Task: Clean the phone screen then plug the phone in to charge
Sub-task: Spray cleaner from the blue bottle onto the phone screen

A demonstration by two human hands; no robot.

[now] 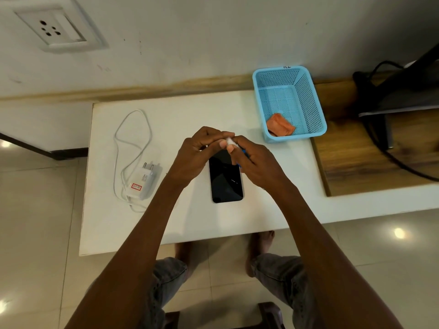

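A black phone (226, 181) lies screen up on the white table (185, 217). Above its far end, my left hand (197, 155) and my right hand (255, 162) meet. Both pinch a small white wipe (231, 141); a bit of blue packet (244, 151) shows under my right fingers. A white charger plug (143, 182) with its looped white cable (133, 141) rests on the table's left side. A white wall socket (55, 28) sits on the wall at upper left.
A light blue mesh basket (288, 77) holding an orange cloth (280, 127) stands at the table's far right corner. A wooden surface (370, 160) with a dark device and black cables lies to the right. Tiled floor and a dark stool are below.
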